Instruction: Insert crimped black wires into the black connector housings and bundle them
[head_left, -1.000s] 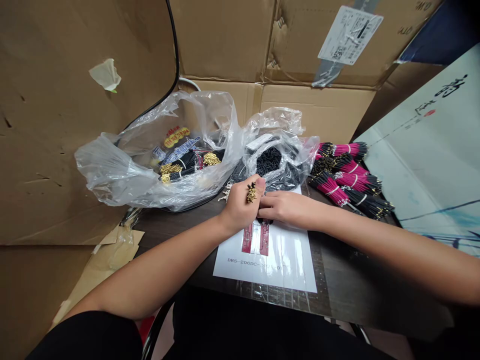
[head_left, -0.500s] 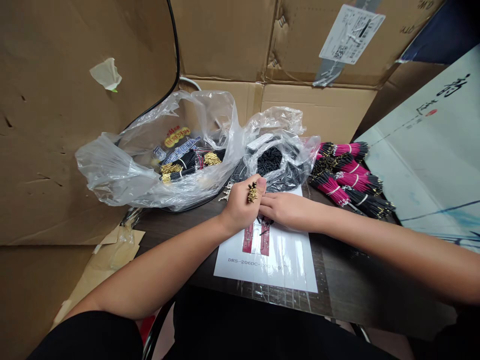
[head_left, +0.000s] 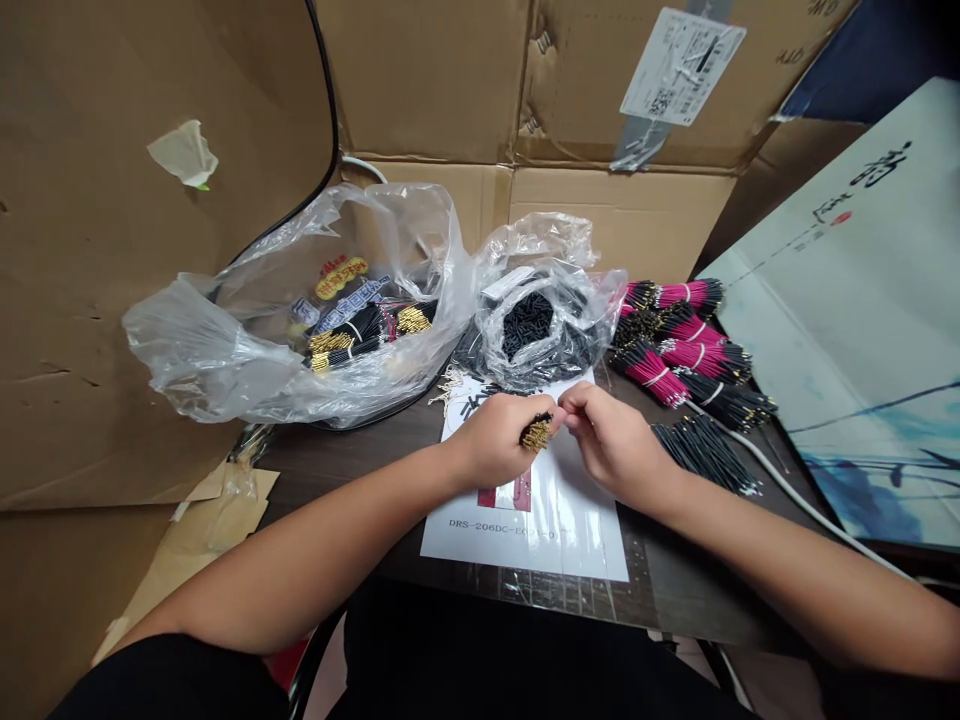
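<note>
Over the bench (head_left: 330,450) and paper (head_left: 465,548), my left hand (head_left: 491,438) grips gold-tipped wires (head_left: 537,434); my right hand (head_left: 621,440) curls narrow beside them, its hold unclear. Likely fine fingerwork, next calling for steadiness.

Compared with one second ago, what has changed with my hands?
The left hand and right hand both shifted to the right and closer to the body. The right fingertips now meet the left thumb; whether they hold anything is unclear. The left hand still grips the gold-tipped wires. The large clear bag and pink bundles stayed put.
</note>
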